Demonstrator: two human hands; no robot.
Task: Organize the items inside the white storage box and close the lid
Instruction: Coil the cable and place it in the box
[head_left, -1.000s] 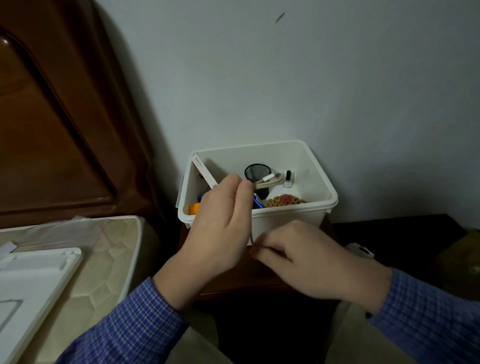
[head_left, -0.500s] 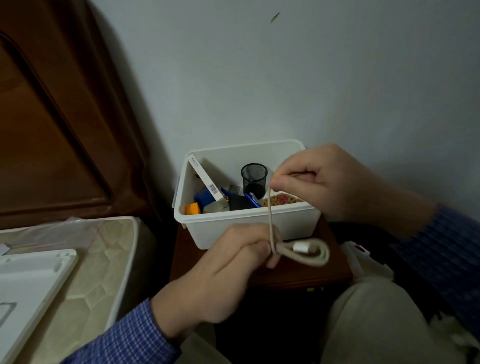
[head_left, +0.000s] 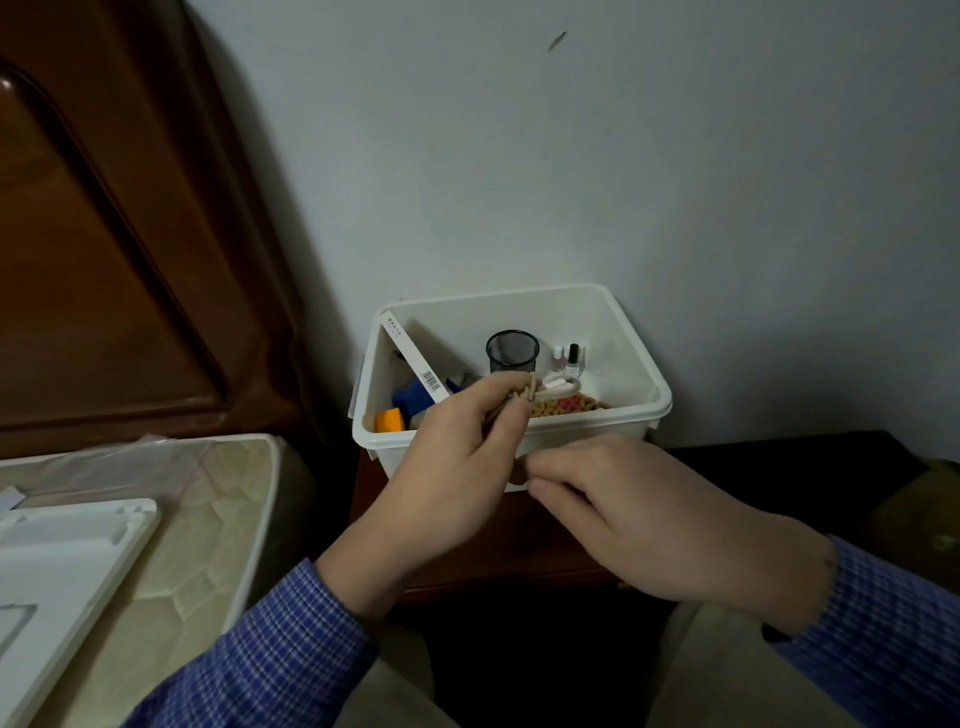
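White plastic is the material of the storage box (head_left: 636, 364), which stands open on a dark wooden bedside table (head_left: 519, 551), against the wall. The person sits in front of it, in blue checked sleeves.

The left hand (head_left: 447, 467) pinches a coiled beige cable (head_left: 550, 389) between thumb and fingers, and holds it just above the front edge of the box, over the contents. The right hand (head_left: 639, 514) is lower, in front of the near wall of the box, with its fingers curled together close to the left hand. If it holds an end of the cable, I cannot tell, because the fingertips are hidden.

Inside the box I see a black mesh cup (head_left: 512, 352) standing upright, two small bottles (head_left: 567, 359) beside it, a long white carton (head_left: 413, 358) leaning against the left wall, a blue thing (head_left: 410, 402), an orange thing (head_left: 389, 420) and some round coloured ends (head_left: 566, 405), maybe pencils.

I judge the task is about in the middle. The cable seems bundled but it is not yet put down in the box. The carton leans across and may need to lie flat. The lid (head_left: 57, 582) is not on the box; it lies well apart on the mattress (head_left: 208, 499) at the left, so the closing remains to do.
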